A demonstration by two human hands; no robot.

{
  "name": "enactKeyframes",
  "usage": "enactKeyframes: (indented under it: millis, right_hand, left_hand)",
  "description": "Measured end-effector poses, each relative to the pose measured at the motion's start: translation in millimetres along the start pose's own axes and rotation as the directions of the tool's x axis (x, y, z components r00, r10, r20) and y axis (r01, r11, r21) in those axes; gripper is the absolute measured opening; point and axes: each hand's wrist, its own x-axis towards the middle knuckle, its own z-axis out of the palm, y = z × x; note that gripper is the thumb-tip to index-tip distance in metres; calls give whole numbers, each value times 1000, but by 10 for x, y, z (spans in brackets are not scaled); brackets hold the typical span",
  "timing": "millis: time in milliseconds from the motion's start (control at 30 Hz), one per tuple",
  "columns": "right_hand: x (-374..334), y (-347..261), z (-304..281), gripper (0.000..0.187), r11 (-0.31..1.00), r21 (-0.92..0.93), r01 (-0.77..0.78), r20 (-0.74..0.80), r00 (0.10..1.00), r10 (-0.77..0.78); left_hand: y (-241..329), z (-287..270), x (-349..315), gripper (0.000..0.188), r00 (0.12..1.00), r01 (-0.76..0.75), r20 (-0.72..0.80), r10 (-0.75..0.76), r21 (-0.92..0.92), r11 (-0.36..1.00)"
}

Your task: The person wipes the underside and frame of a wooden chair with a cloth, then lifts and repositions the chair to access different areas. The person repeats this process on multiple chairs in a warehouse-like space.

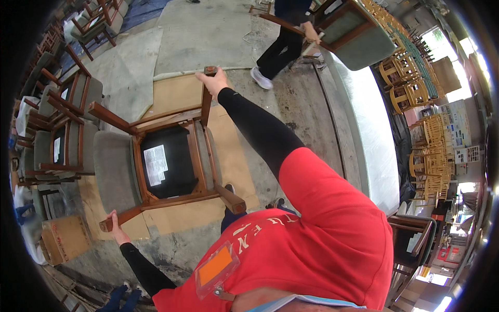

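A brown wooden chair [171,202] is turned with its underside toward me, legs pointing up. Its grey padded back [112,169] lies to the left, and a white label [155,164] is stuck on the black seat bottom. My right hand [215,83] is closed around the end of the far right leg. Nearer me, my left hand [117,231] grips the near left leg close to its tip. The near right leg [232,200] stands free in front of my body. Whether the chair rests on the floor or hangs above it, I cannot tell.
Flattened cardboard [236,156] lies under the chair. Several similar chairs [78,99] crowd the left, near a cardboard box [65,239]. Ahead, another person [283,52] holds a grey-padded chair [358,36]. A long pale surface [371,151] and many light wooden chairs [431,151] line the right.
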Motion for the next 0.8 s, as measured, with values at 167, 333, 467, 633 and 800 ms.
enactKeyframes:
  millis: [167, 333, 467, 633, 800]
  right_hand:
    - [278, -47, -199, 56, 911, -381, 159, 199, 976, -87]
    - [159, 117, -194, 54, 987, -113, 114, 82, 991, -105]
    - [161, 7, -84, 46, 986, -163, 31, 52, 998, -23]
    - [183, 7, -106, 50, 984, -179, 2, 16, 1000, 1]
    - [223, 35, -99, 52, 988, -157, -2, 30, 1000, 7]
  left_hand:
    - [-342, -354, 150, 40, 996, -23, -83, 34, 122, 992]
    - [-428, -226, 206, 16, 981, -165, -107, 163, -9, 986]
    - [-341, -226, 141, 22, 976, -191, -125, 180, -87, 978]
    - [-255, -164, 84, 21, 976, -190, -121, 182, -57, 980]
    - [-252, -145, 69, 21, 976, -168, -151, 157, -60, 984]
